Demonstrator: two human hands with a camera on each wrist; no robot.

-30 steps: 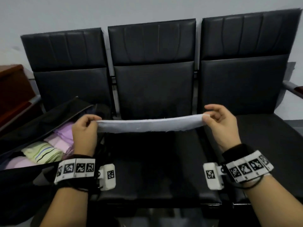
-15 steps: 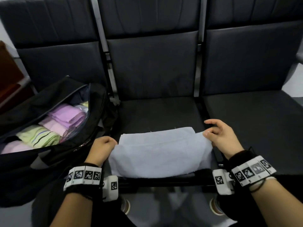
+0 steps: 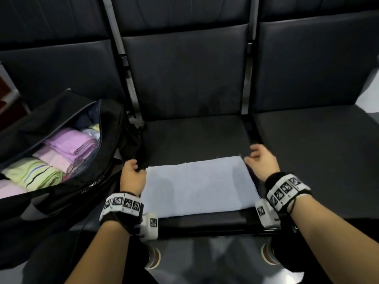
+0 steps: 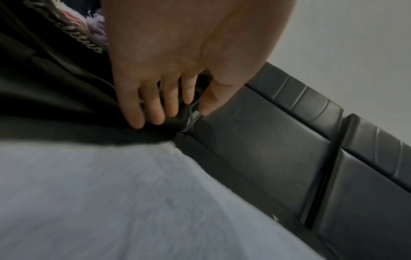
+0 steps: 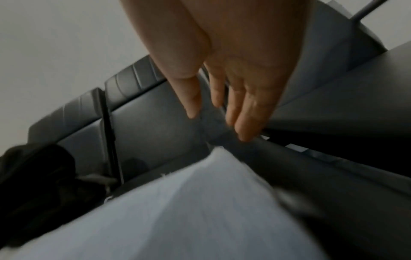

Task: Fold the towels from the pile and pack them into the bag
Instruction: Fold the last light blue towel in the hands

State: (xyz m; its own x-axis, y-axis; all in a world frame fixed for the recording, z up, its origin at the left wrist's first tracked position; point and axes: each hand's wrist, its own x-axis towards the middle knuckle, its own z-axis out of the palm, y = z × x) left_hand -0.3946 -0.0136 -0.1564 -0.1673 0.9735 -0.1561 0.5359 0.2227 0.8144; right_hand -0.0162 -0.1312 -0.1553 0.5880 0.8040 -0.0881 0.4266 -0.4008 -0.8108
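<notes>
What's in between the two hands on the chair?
The light blue towel lies flat on the middle seat, between the left hand and right hand. The head view shows it best.

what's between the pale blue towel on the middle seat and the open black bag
Nothing visible. The pale blue towel lies flat on the seat, the left hand at its left edge beside the open black bag, whose unzipped top shows folded towels.

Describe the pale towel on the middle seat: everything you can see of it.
The towel is a pale grey-blue, soft, napped cloth with loose threads at its far edge. It lies flat and spread as a rough rectangle on the front of the middle seat, its near edge close to the seat's front. The left hand and right hand sit at its far corners, fingers relaxed, neither gripping it.
</notes>
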